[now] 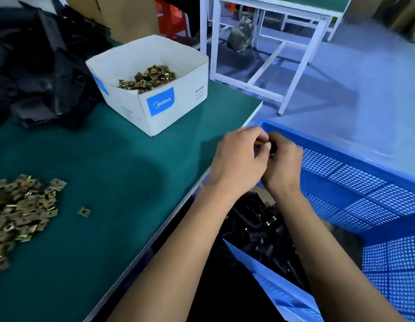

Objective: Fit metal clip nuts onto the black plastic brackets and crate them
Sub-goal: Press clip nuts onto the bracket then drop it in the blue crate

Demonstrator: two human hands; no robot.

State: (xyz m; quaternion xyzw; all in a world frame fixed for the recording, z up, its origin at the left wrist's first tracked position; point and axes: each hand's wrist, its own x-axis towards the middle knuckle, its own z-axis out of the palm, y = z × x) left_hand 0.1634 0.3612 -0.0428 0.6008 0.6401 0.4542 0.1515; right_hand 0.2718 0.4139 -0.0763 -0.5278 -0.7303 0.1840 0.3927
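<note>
Both my hands meet over the near corner of the blue crate (355, 173), beside the table's right edge. My left hand (239, 159) and my right hand (284, 163) have their fingers curled round a small black bracket (272, 147), almost all of it hidden between them. Whether a clip nut sits on it I cannot tell. Black brackets with metal clip nuts fitted (264, 231) lie in the crate's bottom. Loose clip nuts (20, 210) are heaped at the table's left, with one apart (84, 212). More clip nuts (147, 79) fill a white box (155, 108).
A pile of bare black brackets (39, 73) covers the table's far left corner. The green table (109, 170) ends at a pale edge running diagonally by my forearms. A white-framed bench (271, 47) stands on the floor beyond the crate.
</note>
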